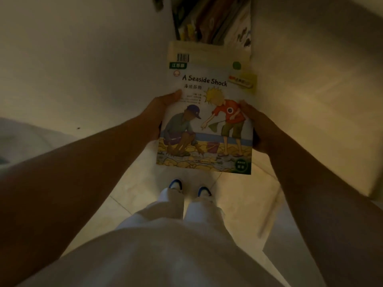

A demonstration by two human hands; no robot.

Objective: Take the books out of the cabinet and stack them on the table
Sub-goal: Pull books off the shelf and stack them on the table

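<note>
Up top, more books [213, 19] sit in the white cabinet [310, 59], too dim and cropped to read. Both hands grip a thin stack of paperback picture books [205, 121] above the tile floor: left hand [160, 114] and right hand [253, 125] pinch opposite edges, with fingers mostly hidden underneath.

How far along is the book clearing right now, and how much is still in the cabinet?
Done: nothing the view can confirm, as no table or stack shows. In hand: the left hand and right hand hold a small pile of books, with A Seaside Shock on top, above the floor. Left: more books still stand in the cabinet ahead.
</note>
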